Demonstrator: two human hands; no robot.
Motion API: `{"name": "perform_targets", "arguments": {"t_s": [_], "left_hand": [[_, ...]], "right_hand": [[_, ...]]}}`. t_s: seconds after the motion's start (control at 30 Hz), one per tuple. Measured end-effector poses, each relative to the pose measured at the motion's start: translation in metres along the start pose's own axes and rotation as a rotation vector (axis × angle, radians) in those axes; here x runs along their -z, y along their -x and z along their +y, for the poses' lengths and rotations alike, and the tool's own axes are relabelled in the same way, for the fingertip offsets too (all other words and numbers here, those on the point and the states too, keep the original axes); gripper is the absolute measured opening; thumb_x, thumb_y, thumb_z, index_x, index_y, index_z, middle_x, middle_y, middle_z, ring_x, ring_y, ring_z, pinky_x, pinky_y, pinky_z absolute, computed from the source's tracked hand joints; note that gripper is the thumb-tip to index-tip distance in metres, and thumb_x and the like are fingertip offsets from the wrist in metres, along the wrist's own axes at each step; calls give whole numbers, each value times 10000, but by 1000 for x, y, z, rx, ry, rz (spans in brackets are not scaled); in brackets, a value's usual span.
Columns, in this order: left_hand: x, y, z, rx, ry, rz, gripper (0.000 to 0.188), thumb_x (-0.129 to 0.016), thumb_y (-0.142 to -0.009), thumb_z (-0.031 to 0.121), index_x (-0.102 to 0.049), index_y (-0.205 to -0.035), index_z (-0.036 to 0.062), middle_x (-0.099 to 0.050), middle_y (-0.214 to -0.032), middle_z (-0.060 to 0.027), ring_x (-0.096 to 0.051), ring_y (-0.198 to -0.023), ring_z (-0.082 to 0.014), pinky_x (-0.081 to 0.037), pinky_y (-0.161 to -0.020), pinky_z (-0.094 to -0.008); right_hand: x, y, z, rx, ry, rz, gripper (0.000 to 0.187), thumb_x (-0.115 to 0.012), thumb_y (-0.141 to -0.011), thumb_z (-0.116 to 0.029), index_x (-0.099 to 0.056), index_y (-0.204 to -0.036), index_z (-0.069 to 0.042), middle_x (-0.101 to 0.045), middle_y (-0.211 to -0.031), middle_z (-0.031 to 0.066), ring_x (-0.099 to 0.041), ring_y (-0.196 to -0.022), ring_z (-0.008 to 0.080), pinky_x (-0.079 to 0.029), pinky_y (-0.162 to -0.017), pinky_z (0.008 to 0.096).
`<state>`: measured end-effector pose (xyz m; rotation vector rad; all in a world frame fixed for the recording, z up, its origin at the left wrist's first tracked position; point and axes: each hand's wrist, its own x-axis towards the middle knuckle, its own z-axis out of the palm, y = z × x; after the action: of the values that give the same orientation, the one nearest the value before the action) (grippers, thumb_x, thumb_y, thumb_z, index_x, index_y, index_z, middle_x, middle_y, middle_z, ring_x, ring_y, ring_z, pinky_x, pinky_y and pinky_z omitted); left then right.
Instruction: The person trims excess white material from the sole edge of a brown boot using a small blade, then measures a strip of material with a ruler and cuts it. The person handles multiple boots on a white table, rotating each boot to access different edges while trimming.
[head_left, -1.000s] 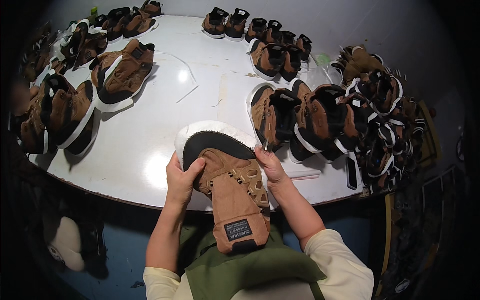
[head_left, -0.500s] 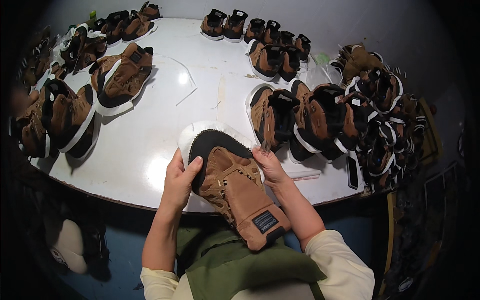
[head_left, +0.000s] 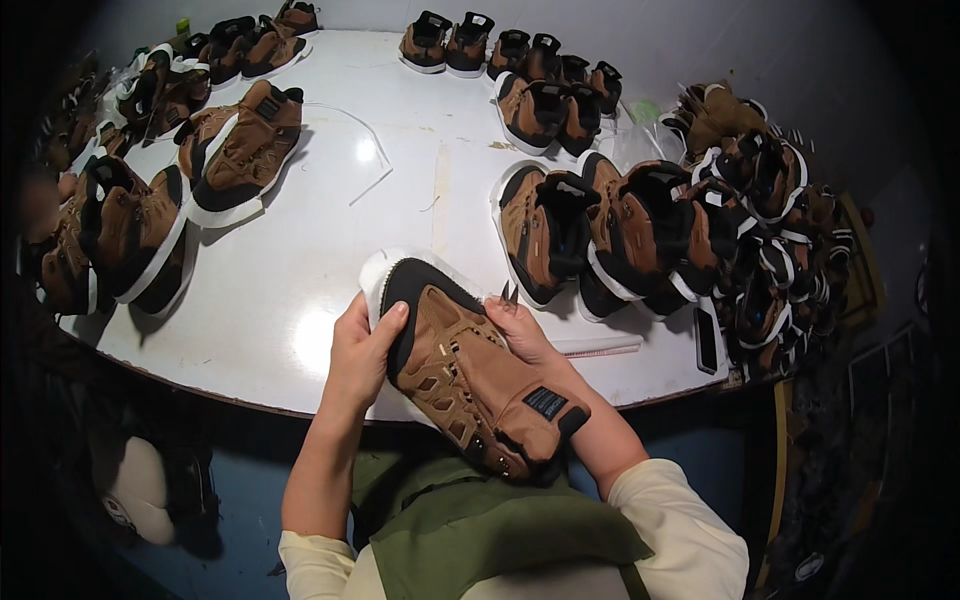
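Note:
A brown boot upper (head_left: 470, 375) with a black toe cap and a white sole edge lies tilted over the table's near edge, its tongue pointing toward my body. My left hand (head_left: 362, 352) grips its left side near the toe, thumb on the black cap. My right hand (head_left: 522, 335) holds the boot's right side, and small metal tips stick up from between its fingers; what they belong to I cannot tell.
The white table (head_left: 300, 260) carries several more brown boot uppers: a pair (head_left: 240, 150) at left, a cluster (head_left: 610, 230) at right, more (head_left: 450, 40) at the back. A pale stick (head_left: 600, 347) lies near the front edge. A heap of uppers (head_left: 780, 220) fills the right.
The boot has turned in my hands: its tongue end has swung from pointing straight at me toward my right. Both hands kept their hold.

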<state>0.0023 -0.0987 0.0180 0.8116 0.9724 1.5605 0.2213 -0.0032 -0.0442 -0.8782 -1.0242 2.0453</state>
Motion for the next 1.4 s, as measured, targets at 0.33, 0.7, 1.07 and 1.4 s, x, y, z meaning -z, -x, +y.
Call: {"name": "perform_targets", "arguments": {"t_s": [0.33, 0.7, 1.07, 1.4], "left_hand": [[-3, -9, -3, 1, -98, 41, 251, -567, -944, 131, -571, -1123, -45, -647, -972, -65, -595, -847, -102, -499, -757, -251], [11, -18, -11, 11, -143, 84, 222, -578, -938, 148, -577, -1063, -34, -637, -908, -39, -570, -787, -83, -488, -711, -243], [15, -25, -12, 31, -229, 80, 225, -600, -929, 173, -584, -1030, -27, -629, -883, -36, -560, -769, -82, -479, -682, -239], [8, -19, -30, 72, 112, 239, 339, -613, -934, 237, -522, -1143, -14, -631, -930, -65, -589, -804, -117, -495, -707, -268]], "right_hand": [[1, -7, 26, 31, 392, 134, 283, -532, -993, -289, -633, -906, -40, -580, -799, -55, -488, -683, 38, -401, -603, 212], [3, 82, -62, 526, 538, 55, 382, -574, -951, -340, -633, -1077, 16, -597, -953, 71, -444, -655, 59, -346, -538, 193], [-50, 108, -90, 1022, 1577, 28, 488, -689, -590, -33, -690, -1075, -83, -646, -967, 74, -551, -718, 252, -474, -607, 327], [-32, 87, -85, 1046, 1483, 158, 357, -683, -673, -13, -668, -1028, -48, -654, -915, 96, -584, -751, 271, -469, -646, 334]]}}
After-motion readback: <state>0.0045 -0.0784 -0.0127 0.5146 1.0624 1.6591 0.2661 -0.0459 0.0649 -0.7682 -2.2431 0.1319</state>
